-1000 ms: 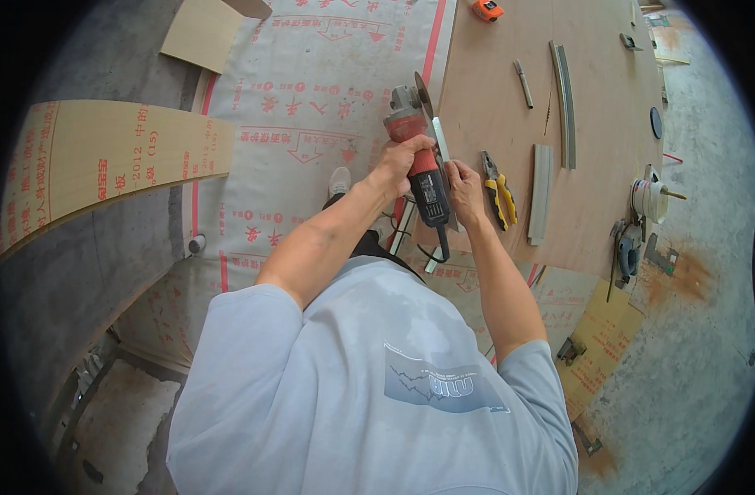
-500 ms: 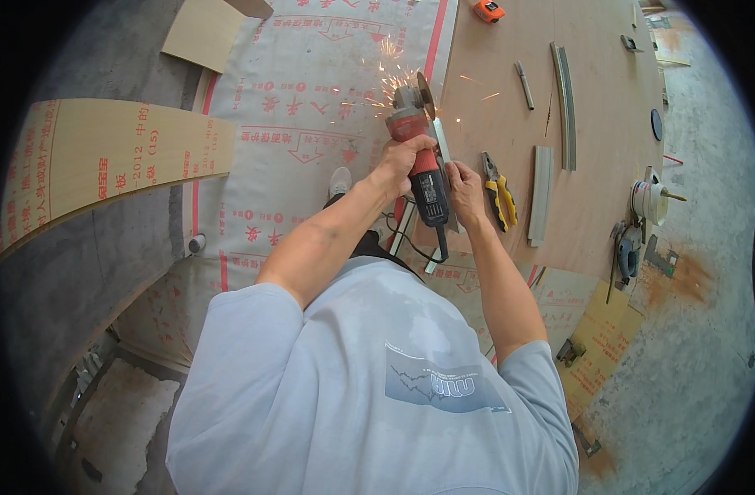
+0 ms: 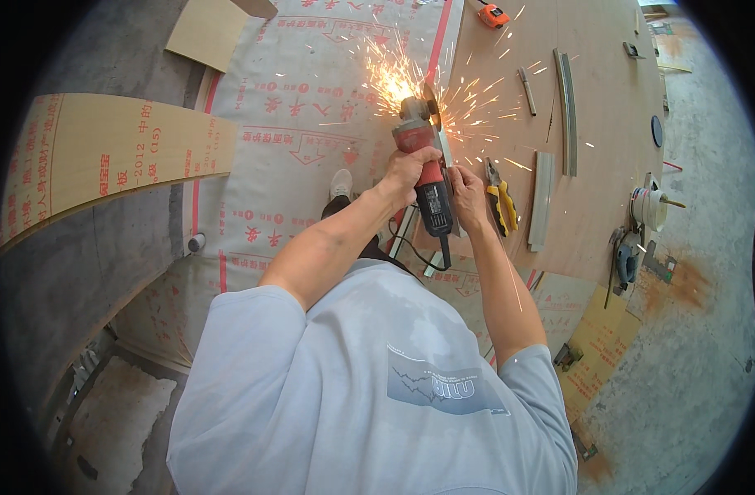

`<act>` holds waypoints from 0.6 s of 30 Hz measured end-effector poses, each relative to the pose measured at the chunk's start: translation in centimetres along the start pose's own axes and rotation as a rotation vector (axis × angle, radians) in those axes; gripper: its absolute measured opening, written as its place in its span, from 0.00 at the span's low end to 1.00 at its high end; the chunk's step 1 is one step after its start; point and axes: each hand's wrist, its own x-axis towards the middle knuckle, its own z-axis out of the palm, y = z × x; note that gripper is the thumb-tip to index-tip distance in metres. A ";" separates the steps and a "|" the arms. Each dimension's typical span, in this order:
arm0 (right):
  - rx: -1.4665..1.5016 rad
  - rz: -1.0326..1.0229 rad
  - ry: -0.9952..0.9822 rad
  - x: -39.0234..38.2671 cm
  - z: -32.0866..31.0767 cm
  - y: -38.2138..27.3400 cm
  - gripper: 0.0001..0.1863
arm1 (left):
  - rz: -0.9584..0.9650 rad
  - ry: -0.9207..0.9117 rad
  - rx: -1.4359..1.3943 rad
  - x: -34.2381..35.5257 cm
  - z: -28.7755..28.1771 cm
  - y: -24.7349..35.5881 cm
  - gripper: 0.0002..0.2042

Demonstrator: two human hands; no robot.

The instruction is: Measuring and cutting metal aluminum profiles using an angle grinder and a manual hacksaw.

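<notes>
Both hands, left hand (image 3: 406,169) and right hand (image 3: 466,198), hold a tight grip on the grinder (image 3: 423,165); sparks (image 3: 394,78) flying toward twelve o'clock could scorch the printed sheet (image 3: 311,124).

Grinder disc (image 3: 428,97) lost in spark glare; workpiece hidden beneath.

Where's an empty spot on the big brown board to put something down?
The brown board is bare between the grey metal strip and the white spool. It is crowded around the red grinder, both hands and the yellow pliers, where sparks fly.
</notes>
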 end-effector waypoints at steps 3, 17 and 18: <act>-0.072 -0.041 -0.001 -0.2 0.2 -0.4 0.15 | -0.005 0.002 0.025 -0.1 -0.2 0.0 0.09; -0.304 -0.120 0.185 -1.2 0.3 -1.7 0.24 | -0.059 -0.097 0.038 -1.2 -0.5 3.2 0.12; -0.302 -0.122 0.193 -1.5 0.1 -1.7 0.24 | -0.060 -0.103 0.043 -0.9 -0.8 3.6 0.12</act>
